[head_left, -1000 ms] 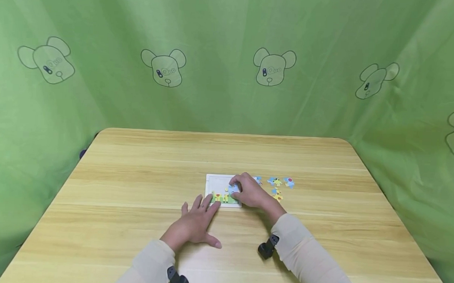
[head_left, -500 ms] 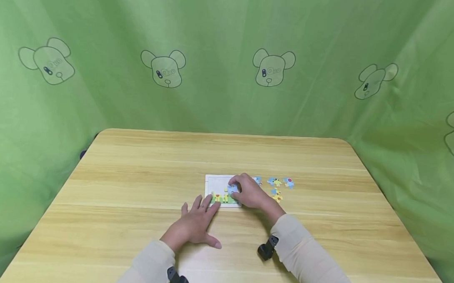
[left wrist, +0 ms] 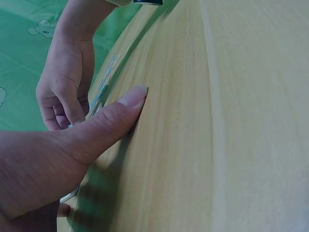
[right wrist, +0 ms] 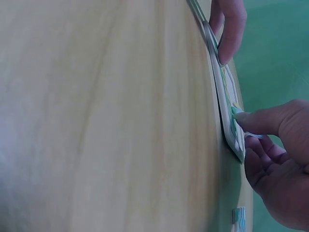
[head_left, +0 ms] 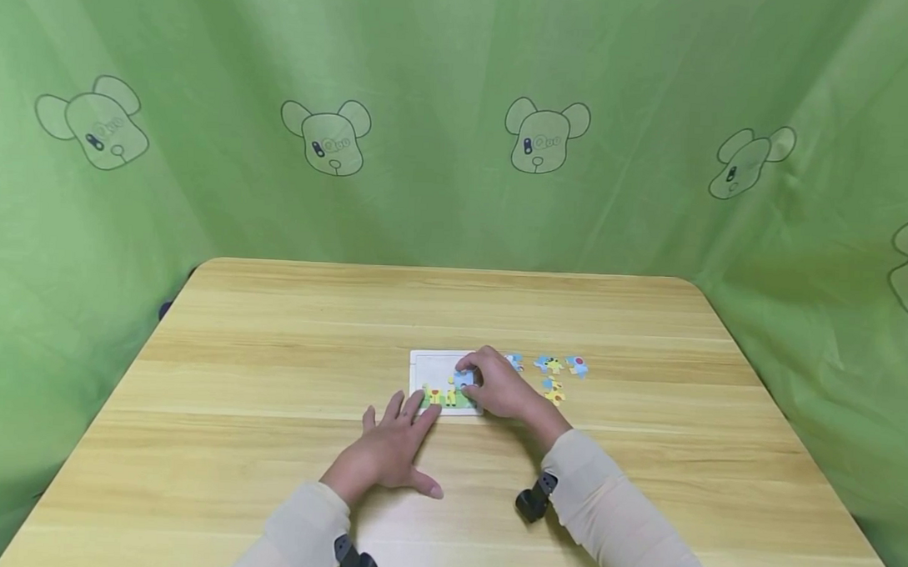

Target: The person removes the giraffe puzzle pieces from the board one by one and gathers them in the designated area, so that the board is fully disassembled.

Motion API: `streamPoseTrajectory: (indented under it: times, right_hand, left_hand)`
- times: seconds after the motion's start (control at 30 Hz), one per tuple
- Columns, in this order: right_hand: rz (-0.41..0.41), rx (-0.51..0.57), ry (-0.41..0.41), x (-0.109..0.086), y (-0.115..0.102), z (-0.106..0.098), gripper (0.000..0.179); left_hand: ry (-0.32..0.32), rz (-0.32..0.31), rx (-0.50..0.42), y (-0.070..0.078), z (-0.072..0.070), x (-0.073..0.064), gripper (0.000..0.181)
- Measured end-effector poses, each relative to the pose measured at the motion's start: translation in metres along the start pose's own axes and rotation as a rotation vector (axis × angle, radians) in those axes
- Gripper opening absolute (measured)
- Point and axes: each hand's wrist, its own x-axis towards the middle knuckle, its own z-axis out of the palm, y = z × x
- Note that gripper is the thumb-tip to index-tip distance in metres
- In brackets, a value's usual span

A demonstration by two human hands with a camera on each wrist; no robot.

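Observation:
A white-framed jigsaw puzzle tray (head_left: 432, 352) lies on the table, its lower strip filled with green and yellow pieces (head_left: 437, 395). Between the thumb and fingers of my right hand (head_left: 499, 385) is a light-blue puzzle piece (head_left: 463, 379), held over the tray's right side. In the right wrist view that piece (right wrist: 237, 110) is tilted above the tray (right wrist: 222, 96). My left hand (head_left: 390, 448) lies with spread, straight fingers, its fingertips on the tray's lower left edge. The left wrist view shows its thumb (left wrist: 116, 113) stretched over the wood.
Loose puzzle pieces (head_left: 552, 364) lie right of the tray, blue, yellow and red. One blue piece (head_left: 515, 361) sits just behind my right hand. A wooden table (head_left: 272, 327) carries everything, with a green printed curtain (head_left: 442, 200) around its far and side edges.
The right hand has shifted the blue puzzle piece very slightly to the left over the tray. My left hand stays where it was.

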Motion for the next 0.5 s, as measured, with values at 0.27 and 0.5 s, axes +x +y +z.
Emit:
streamPoseTrajectory:
  times: [0.27, 0.5]
  right_hand:
    - [-0.011, 0.038, 0.014, -0.0023, 0.0027, -0.0022, 0.029]
    - [0.003, 0.037, 0.050, -0.0056, 0.0072, -0.0065, 0.026]
  left_hand:
    - [-0.003, 0.002, 0.002, 0.0011, -0.0003, -0.0008, 0.117]
    - [-0.002, 0.001, 0.008, 0.0017, -0.0007, -0.0009, 0.117]
